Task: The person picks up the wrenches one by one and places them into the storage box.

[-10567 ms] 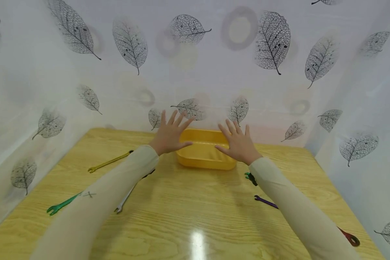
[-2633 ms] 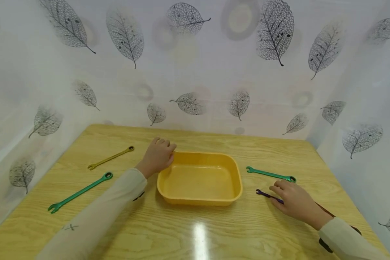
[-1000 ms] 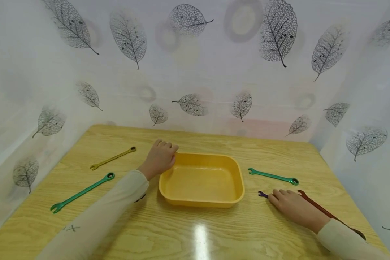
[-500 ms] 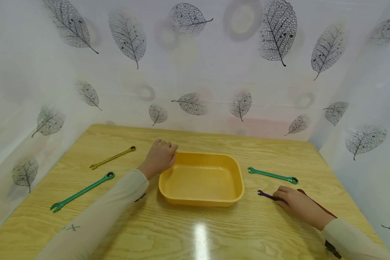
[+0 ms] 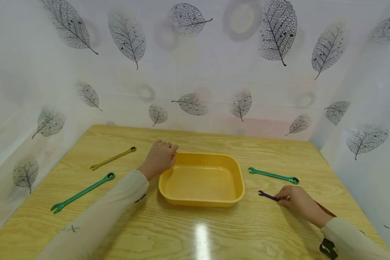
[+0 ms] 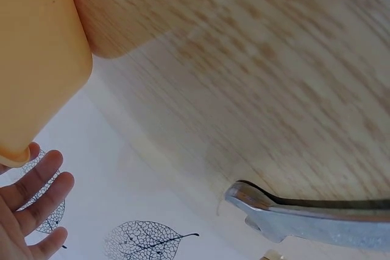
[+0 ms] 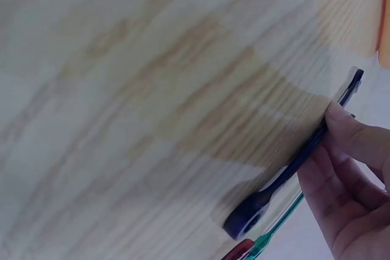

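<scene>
My left hand holds the back left corner of a yellow plastic basin. In the left wrist view, the left hand's fingers are bent near the basin's rim. My right hand pinches a purple combination wrench to the right of the basin. Thumb and fingers meet on its shaft in the right wrist view, with the ring end pointing away from the basin. Whether the wrench is lifted off the table I cannot tell.
A green wrench lies behind the right hand, and a red one is partly hidden by it. At left lie a yellow wrench and a larger green wrench. A silver wrench is mostly under the left forearm.
Both spread hands were over the basin, which has since come nearer. My right hand went to the purple wrench, covered it, then drew back slightly into a pinch. The left hand stays at the rim.
</scene>
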The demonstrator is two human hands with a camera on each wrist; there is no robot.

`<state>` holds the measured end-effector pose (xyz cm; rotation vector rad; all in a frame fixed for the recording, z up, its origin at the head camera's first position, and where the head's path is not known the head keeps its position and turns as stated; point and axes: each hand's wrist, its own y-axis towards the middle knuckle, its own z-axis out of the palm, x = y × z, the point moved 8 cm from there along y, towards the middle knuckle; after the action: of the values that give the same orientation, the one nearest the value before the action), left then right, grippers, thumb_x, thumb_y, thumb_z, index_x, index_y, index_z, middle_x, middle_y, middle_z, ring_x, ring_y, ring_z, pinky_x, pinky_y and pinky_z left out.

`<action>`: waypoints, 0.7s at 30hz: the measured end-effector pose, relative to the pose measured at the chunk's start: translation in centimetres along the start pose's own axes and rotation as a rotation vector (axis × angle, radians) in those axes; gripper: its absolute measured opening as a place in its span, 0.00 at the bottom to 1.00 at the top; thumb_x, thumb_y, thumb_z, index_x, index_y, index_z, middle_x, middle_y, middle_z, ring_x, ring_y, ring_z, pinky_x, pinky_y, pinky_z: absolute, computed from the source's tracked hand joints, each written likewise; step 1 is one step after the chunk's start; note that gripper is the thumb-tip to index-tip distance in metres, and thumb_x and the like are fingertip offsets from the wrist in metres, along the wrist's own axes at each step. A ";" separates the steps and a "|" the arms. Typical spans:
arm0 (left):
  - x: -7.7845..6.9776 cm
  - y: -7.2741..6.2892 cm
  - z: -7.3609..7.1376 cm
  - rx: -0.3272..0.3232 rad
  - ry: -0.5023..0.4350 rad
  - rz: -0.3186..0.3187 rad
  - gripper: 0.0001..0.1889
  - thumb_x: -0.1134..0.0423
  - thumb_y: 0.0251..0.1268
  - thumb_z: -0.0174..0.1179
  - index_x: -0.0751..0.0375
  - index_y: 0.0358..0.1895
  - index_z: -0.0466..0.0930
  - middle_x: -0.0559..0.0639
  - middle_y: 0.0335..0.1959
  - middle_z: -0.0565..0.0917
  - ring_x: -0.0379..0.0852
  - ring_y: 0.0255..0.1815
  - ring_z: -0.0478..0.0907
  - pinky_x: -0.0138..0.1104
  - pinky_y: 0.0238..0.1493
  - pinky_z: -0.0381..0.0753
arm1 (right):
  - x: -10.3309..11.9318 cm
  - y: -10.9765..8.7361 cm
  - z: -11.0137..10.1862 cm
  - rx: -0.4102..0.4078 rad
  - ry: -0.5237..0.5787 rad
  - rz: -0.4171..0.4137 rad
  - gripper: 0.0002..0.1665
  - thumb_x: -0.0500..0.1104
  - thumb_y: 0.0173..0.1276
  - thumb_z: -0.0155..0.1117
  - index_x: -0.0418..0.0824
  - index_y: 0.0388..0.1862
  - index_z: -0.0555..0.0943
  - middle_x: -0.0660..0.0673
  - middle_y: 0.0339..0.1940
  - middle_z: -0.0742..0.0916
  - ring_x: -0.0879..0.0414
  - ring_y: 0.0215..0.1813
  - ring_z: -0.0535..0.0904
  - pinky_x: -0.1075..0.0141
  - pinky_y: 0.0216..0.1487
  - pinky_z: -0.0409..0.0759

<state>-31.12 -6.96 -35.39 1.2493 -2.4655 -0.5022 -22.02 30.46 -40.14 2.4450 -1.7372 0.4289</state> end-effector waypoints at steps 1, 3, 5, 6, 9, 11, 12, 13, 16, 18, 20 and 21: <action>0.0 0.0 0.0 0.002 -0.001 -0.001 0.08 0.62 0.59 0.57 0.58 0.41 0.78 0.54 0.33 0.83 0.53 0.35 0.81 0.49 0.54 0.73 | 0.1 0.0 0.0 -0.003 -0.004 -0.008 0.09 0.37 0.52 0.69 0.39 0.35 0.87 0.52 0.30 0.85 0.60 0.31 0.80 0.71 0.30 0.77; 0.0 0.0 0.0 0.005 0.000 -0.003 0.08 0.62 0.59 0.57 0.58 0.41 0.78 0.54 0.33 0.83 0.53 0.36 0.81 0.49 0.55 0.73 | 0.2 -0.1 -0.1 -0.011 -0.003 -0.011 0.09 0.37 0.52 0.69 0.39 0.35 0.87 0.52 0.30 0.85 0.60 0.31 0.80 0.72 0.29 0.77; 0.0 0.0 0.0 0.006 0.000 -0.005 0.08 0.62 0.59 0.57 0.58 0.41 0.79 0.54 0.33 0.83 0.53 0.36 0.81 0.49 0.55 0.73 | 0.3 -0.2 -0.1 -0.014 -0.003 -0.016 0.09 0.36 0.52 0.69 0.39 0.35 0.87 0.52 0.30 0.85 0.60 0.31 0.80 0.72 0.29 0.76; 0.0 0.0 0.0 0.004 -0.001 -0.005 0.08 0.62 0.58 0.58 0.58 0.41 0.79 0.55 0.33 0.83 0.53 0.36 0.81 0.49 0.55 0.73 | 0.3 -0.2 -0.1 -0.016 -0.004 -0.021 0.09 0.36 0.52 0.69 0.39 0.35 0.87 0.52 0.30 0.85 0.59 0.31 0.80 0.72 0.29 0.76; -0.1 0.0 -0.1 -0.007 -0.001 -0.003 0.09 0.63 0.58 0.58 0.58 0.41 0.79 0.55 0.33 0.83 0.53 0.36 0.81 0.49 0.54 0.74 | 0.4 -0.3 0.0 -0.022 -0.026 -0.019 0.10 0.36 0.53 0.69 0.38 0.36 0.87 0.51 0.32 0.85 0.58 0.32 0.81 0.71 0.30 0.78; -0.1 0.0 -0.2 -0.014 -0.002 -0.002 0.09 0.63 0.58 0.58 0.58 0.41 0.79 0.55 0.33 0.83 0.53 0.36 0.81 0.49 0.54 0.74 | 0.5 -0.4 0.1 -0.023 -0.045 -0.021 0.10 0.35 0.53 0.69 0.38 0.36 0.86 0.50 0.33 0.86 0.56 0.33 0.82 0.70 0.31 0.79; -0.1 0.0 -0.2 -0.016 -0.002 0.000 0.08 0.63 0.58 0.58 0.58 0.41 0.79 0.55 0.33 0.83 0.53 0.36 0.81 0.49 0.54 0.74 | 0.5 -0.4 0.2 -0.024 -0.052 -0.023 0.10 0.35 0.53 0.68 0.38 0.36 0.86 0.49 0.33 0.86 0.56 0.33 0.82 0.69 0.31 0.79; -0.1 0.0 -0.2 -0.016 -0.002 -0.001 0.09 0.63 0.58 0.58 0.58 0.41 0.79 0.55 0.33 0.83 0.53 0.36 0.81 0.48 0.54 0.74 | 0.5 -0.4 0.2 -0.026 -0.054 -0.022 0.10 0.35 0.53 0.68 0.39 0.36 0.86 0.49 0.33 0.86 0.57 0.33 0.82 0.70 0.31 0.79; -0.1 -0.1 -0.2 -0.015 -0.008 -0.004 0.09 0.63 0.58 0.58 0.58 0.41 0.79 0.55 0.33 0.83 0.53 0.36 0.81 0.49 0.54 0.74 | 0.6 -0.4 0.2 -0.027 -0.052 -0.029 0.09 0.34 0.53 0.68 0.39 0.36 0.86 0.49 0.33 0.86 0.59 0.32 0.81 0.71 0.30 0.78; -0.1 -0.1 -0.3 -0.015 -0.009 -0.005 0.09 0.63 0.58 0.58 0.59 0.42 0.79 0.55 0.33 0.83 0.53 0.36 0.81 0.49 0.54 0.74 | 0.6 -0.4 0.2 -0.030 -0.053 -0.034 0.09 0.34 0.53 0.68 0.40 0.35 0.86 0.49 0.33 0.86 0.60 0.31 0.80 0.71 0.29 0.77; -0.1 -0.1 -0.3 -0.015 -0.009 -0.007 0.09 0.63 0.58 0.58 0.59 0.42 0.79 0.55 0.33 0.84 0.53 0.36 0.81 0.49 0.54 0.74 | 0.5 -0.4 0.2 -0.033 -0.060 -0.042 0.09 0.35 0.53 0.68 0.40 0.35 0.86 0.49 0.33 0.86 0.59 0.31 0.81 0.71 0.30 0.77; -0.1 -0.1 -0.2 -0.015 -0.008 -0.007 0.09 0.63 0.58 0.58 0.58 0.41 0.79 0.55 0.33 0.84 0.53 0.36 0.81 0.49 0.54 0.74 | 0.5 -0.4 0.2 -0.035 -0.061 -0.050 0.09 0.35 0.53 0.68 0.40 0.36 0.86 0.50 0.33 0.86 0.59 0.32 0.81 0.71 0.30 0.77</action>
<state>-30.92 -6.98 -35.22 1.2526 -2.4605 -0.5278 -21.44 30.13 -40.15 2.4965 -1.6871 0.3197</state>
